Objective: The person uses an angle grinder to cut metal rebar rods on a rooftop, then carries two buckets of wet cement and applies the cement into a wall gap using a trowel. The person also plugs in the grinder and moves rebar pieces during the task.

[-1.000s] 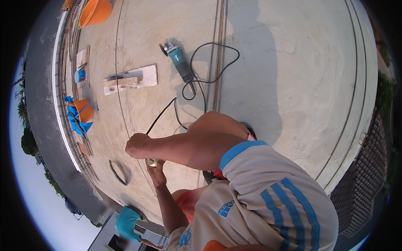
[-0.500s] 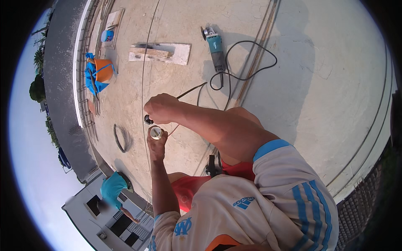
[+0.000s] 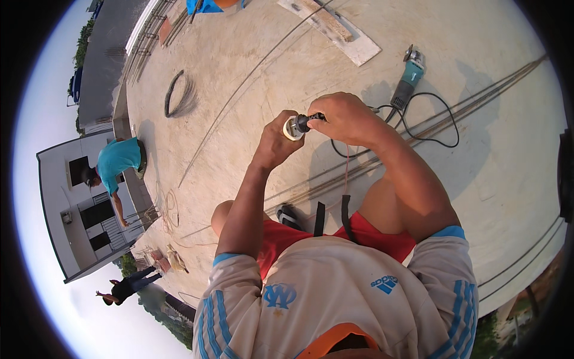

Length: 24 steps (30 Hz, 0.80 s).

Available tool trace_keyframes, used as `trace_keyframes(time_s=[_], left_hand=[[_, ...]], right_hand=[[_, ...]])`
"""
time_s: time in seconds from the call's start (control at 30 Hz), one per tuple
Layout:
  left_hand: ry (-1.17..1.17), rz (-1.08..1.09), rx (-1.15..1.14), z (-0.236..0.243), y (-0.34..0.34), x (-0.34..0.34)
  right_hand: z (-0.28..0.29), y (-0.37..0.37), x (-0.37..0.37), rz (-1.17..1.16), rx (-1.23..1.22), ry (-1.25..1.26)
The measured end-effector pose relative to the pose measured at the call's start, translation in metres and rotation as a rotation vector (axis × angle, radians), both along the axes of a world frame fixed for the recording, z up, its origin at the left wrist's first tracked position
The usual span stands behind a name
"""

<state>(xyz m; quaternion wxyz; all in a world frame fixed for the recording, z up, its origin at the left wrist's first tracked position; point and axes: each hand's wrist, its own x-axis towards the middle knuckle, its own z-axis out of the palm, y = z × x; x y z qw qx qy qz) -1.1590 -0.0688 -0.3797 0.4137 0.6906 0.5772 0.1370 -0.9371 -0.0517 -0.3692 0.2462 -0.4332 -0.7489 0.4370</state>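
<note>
Left hand (image 3: pixel 274 146) is closed round the white socket (image 3: pixel 289 130), fingers along its side. Looks like that grip leaves the face free and steadies the body. Right hand (image 3: pixel 345 119) pinches the rear of the black plug (image 3: pixel 302 124), thumb and fingers behind it, likely so the front end is clear of skin. Plug sits at the socket's 2 o'clock, right up at its face; can't tell if pins are in. Both are held mid-air in front of the knees, probably for an easy view down.

From the hands: grinder (image 3: pixel 408 82) lies at 2 o'clock on the slab (image 3: pixel 239 78), unheld, disc end pointing away from the person, which seems the safer way round. Its black cord (image 3: pixel 442 145) loops loose beside it, so there's slack. Can't trace it all the way to the plug. Board (image 3: pixel 365 51) with wooden grip at 1 o'clock, wire coil (image 3: pixel 168 99) just past 9, both apart from the work. Co-worker in teal (image 3: pixel 119 160) bends between 8 and 9.
</note>
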Motion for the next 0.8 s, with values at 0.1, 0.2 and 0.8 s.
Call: trace_keyframes(time_s=[0.1,0.2,0.8], left_hand=[[0.093,-0.045,0.011,-0.001,0.001,0.000],[0.143,-0.045,-0.003,-0.004,0.000,-0.010],[0.169,-0.098,-0.135,-0.011,-0.034,-0.089]], right_hand=[[-0.004,-0.001,-0.019,0.011,0.023,-0.101],[-0.005,-0.003,-0.035,0.016,0.093,-0.178],[-0.040,-0.037,-0.129,0.213,0.122,-0.114]])
